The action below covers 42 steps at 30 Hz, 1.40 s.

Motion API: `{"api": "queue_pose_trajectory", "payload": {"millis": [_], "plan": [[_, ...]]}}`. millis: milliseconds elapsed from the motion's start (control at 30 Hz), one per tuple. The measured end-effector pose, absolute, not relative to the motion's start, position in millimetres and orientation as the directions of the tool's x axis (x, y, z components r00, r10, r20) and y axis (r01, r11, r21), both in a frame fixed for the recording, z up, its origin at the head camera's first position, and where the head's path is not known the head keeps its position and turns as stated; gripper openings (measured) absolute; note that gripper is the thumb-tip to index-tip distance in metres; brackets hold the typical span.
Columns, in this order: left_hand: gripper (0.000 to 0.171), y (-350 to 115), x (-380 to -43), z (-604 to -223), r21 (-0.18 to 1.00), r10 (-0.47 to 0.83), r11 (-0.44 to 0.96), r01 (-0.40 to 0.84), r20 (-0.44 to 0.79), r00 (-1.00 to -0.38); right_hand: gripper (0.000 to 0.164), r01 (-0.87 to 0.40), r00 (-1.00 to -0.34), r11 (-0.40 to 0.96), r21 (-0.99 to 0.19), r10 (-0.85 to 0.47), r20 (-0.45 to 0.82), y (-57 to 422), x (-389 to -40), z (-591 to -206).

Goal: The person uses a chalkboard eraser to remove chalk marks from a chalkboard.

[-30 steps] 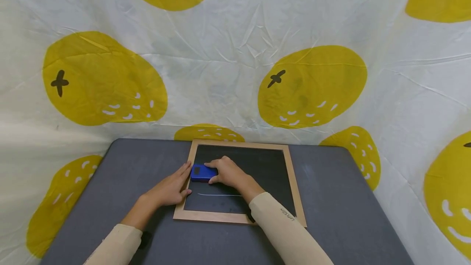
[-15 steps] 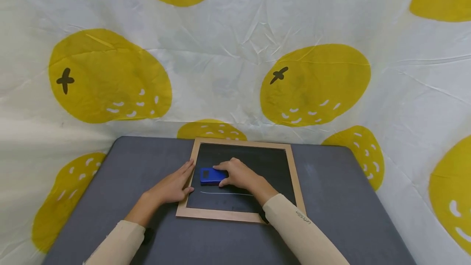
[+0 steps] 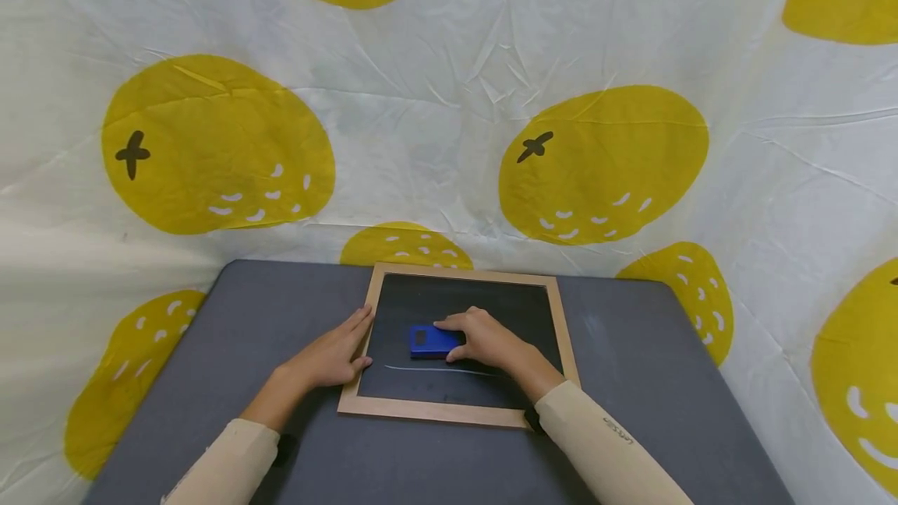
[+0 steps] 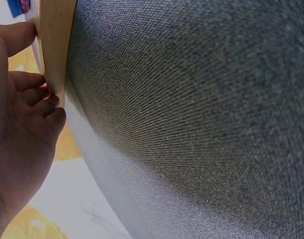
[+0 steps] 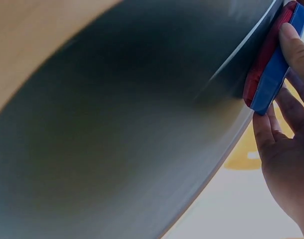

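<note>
A blue chalkboard eraser [image 3: 429,341] with a red pad [image 5: 268,55] lies flat on the black face of a small wood-framed chalkboard [image 3: 466,298]. My right hand [image 3: 484,337] grips the eraser's right end, thumb on the near side and fingers on the far side. Just below the eraser, a thin white chalk line [image 3: 435,369] runs across the board, and the right forearm covers part of the board's lower right. My left hand [image 3: 330,353] presses against the left side of the wooden frame [image 4: 56,47], its thumb and fingertips touching the wood.
The chalkboard lies at the back of a dark grey table [image 3: 414,466]. A white cloth [image 3: 414,146] printed with yellow fruit hangs close behind the table's far edge and along both sides.
My right hand has slid the eraser rightward and slightly nearer, from the frame's left side to the middle of the board. The left hand stays at the frame.
</note>
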State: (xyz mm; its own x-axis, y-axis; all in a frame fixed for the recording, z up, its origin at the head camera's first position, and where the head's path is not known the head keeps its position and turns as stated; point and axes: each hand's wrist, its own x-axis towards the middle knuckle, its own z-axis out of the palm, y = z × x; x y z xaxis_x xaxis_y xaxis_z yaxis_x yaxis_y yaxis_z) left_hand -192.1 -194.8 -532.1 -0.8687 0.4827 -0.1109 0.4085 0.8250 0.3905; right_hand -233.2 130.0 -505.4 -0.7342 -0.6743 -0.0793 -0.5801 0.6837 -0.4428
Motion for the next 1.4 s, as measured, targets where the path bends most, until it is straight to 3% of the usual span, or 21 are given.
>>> {"api": "queue_pose_trajectory", "payload": {"millis": [567,933,1400], "plan": [[0.084,-194,-192,-536,0.39,0.486,0.823,0.414,-0.107,-0.867,0.064,-0.496,-0.812,0.758,-0.424,-0.578,-0.083,211,-221,-508],[0.085,-194,-191,-535,0.388,0.482,0.825,0.411,-0.104,-0.87,0.064,-0.491,-0.824,0.757,-0.431,-0.564,-0.051,259,-213,-508],[0.085,-192,-190,-531,0.384,0.478,0.83,0.405,-0.114,-0.871,0.064,-0.473,-0.839,0.774,-0.421,-0.542,-0.054,283,-209,-511]]}}
